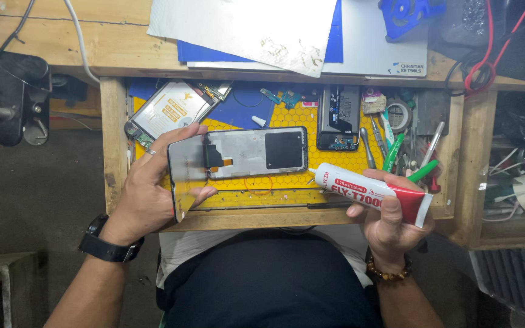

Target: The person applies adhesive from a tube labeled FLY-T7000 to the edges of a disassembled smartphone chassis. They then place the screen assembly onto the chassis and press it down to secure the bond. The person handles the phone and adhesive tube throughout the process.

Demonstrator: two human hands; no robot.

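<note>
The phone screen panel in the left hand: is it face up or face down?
Face down. The phone screen panel shows its grey metal back, a black square patch and a flex cable, while the left hand grips its end.

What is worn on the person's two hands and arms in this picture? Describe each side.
Both forearms are bare, with no sleeves showing. The left hand has a thin ring on one finger and a black wristwatch with a broad strap. The right hand wears a bracelet of brown beads at the wrist.
</note>
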